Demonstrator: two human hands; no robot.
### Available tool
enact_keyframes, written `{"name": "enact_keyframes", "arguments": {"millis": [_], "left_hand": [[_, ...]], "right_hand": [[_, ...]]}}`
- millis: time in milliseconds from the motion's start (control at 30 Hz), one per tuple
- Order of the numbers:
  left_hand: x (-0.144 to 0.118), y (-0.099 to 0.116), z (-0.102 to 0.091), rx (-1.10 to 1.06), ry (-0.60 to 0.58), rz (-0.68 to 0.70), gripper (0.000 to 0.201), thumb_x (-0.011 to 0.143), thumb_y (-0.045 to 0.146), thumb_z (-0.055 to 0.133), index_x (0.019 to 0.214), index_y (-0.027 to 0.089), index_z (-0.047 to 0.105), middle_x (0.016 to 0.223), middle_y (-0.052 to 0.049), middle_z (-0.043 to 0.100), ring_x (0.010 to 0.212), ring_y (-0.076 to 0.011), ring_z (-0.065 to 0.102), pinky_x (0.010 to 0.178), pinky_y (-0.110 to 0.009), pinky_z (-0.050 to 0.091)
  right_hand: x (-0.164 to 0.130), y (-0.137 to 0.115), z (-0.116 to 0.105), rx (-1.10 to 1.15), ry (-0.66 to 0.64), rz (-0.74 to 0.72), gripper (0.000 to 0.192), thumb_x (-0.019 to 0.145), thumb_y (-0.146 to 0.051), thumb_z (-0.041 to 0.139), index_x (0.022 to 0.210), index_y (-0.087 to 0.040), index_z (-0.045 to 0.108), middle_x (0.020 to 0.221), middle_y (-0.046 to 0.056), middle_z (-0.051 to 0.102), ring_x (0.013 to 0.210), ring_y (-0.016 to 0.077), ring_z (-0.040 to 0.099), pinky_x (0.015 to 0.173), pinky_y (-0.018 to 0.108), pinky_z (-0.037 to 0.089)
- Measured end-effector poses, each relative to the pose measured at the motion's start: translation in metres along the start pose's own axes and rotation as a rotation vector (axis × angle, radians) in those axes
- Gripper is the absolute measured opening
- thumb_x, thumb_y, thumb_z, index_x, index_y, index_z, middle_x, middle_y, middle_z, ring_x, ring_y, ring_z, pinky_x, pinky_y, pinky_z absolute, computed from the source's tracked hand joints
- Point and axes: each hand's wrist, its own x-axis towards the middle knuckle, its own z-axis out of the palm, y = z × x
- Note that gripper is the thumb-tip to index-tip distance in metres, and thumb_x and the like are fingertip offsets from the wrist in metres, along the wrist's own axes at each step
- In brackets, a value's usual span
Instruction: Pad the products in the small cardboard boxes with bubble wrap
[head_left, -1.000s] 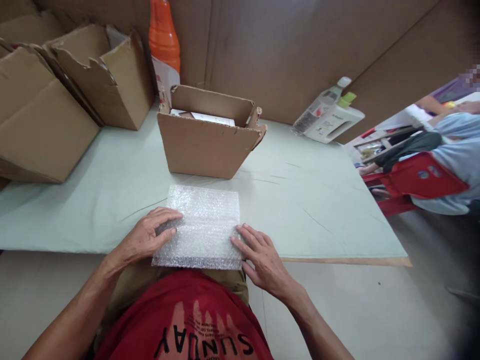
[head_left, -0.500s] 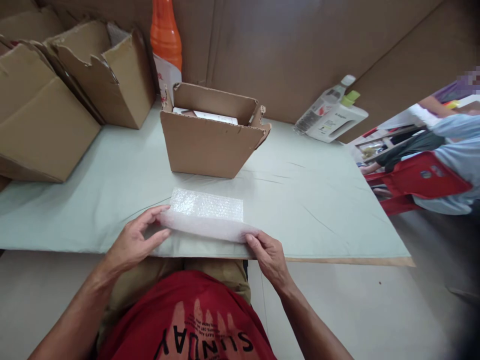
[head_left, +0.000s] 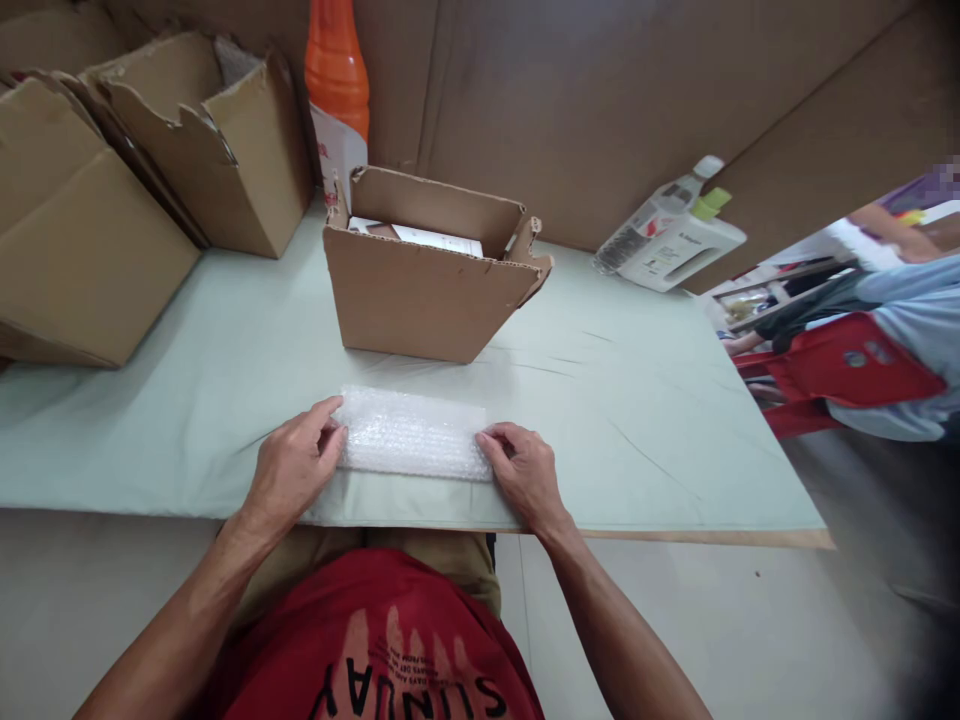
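One piece of bubble wrap [head_left: 412,438] lies near the front edge of the table [head_left: 637,400]. Two hands grasp it: the left hand [head_left: 296,455] pinches its left end between the fingers, the right hand [head_left: 526,470] its right end. Just behind stands one open cardboard box [head_left: 409,300]; at least two other boxes [head_left: 262,160] stand left. Farther back are one orange bottle [head_left: 339,75], one clear bottle [head_left: 652,222] and one white jug [head_left: 671,258].

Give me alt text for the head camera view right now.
The left hand and right hand hold opposite ends of a bubble wrap strip on a cloth-covered table. An open cardboard box stands behind it, with bottles farther back.
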Motion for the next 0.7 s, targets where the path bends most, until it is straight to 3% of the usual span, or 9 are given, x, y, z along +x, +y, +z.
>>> {"name": "enact_keyframes", "arguments": {"millis": [100,300,400,567,633,700], "left_hand": [[0.001,0.000,0.003,0.096,-0.033,0.007,0.043,0.088,0.032,0.050,0.124,0.017,0.066,0.085,-0.004,0.073,0.077,-0.0228,0.068,0.072,-0.033,0.050],[0.004,0.001,-0.002,0.263,-0.074,0.000,0.052,0.088,0.031,0.056,0.137,0.015,0.055,0.114,-0.010,0.069,0.091,-0.0250,0.067,0.076,-0.034,0.051],[0.009,0.006,-0.005,0.332,-0.158,-0.047,0.056,0.088,0.030,0.058,0.141,0.014,0.050,0.113,-0.011,0.070,0.097,-0.0275,0.067,0.079,-0.036,0.051],[0.014,0.019,-0.008,0.377,-0.298,-0.104,0.052,0.090,0.023,0.055,0.142,0.014,0.049,0.102,-0.008,0.073,0.095,-0.0274,0.068,0.080,-0.036,0.050],[0.015,0.022,-0.009,0.397,-0.324,-0.111,0.053,0.091,0.021,0.052,0.144,0.014,0.048,0.102,-0.009,0.073,0.096,-0.0278,0.068,0.080,-0.037,0.049],[0.014,0.024,-0.009,0.402,-0.331,-0.111,0.054,0.092,0.020,0.051,0.145,0.014,0.046,0.103,-0.010,0.073,0.097,-0.0278,0.068,0.081,-0.036,0.049]], "right_hand": [[0.004,0.004,0.002,-0.109,-0.007,-0.041,0.023,0.094,-0.039,0.056,0.091,-0.020,0.069,0.083,0.006,0.073,0.079,0.0227,0.066,0.078,0.036,0.044],[0.021,0.006,-0.003,-0.180,-0.078,-0.120,0.035,0.093,-0.040,0.057,0.119,-0.018,0.065,0.119,0.013,0.070,0.102,0.0285,0.064,0.088,0.041,0.046],[0.036,0.002,-0.003,-0.205,-0.147,-0.124,0.030,0.089,-0.039,0.060,0.111,-0.019,0.067,0.114,0.012,0.070,0.103,0.0298,0.062,0.088,0.042,0.044],[0.049,-0.006,-0.003,-0.059,-0.246,-0.077,0.013,0.083,-0.034,0.059,0.083,-0.021,0.060,0.092,0.006,0.067,0.083,0.0215,0.060,0.074,0.032,0.044],[0.047,-0.008,-0.004,-0.018,-0.260,0.000,0.013,0.081,-0.034,0.059,0.085,-0.021,0.059,0.084,0.003,0.065,0.075,0.0188,0.058,0.070,0.030,0.043],[0.045,-0.009,-0.006,-0.009,-0.275,0.064,0.022,0.080,-0.034,0.060,0.098,-0.021,0.061,0.081,0.001,0.063,0.070,0.0175,0.057,0.067,0.029,0.042]]}}
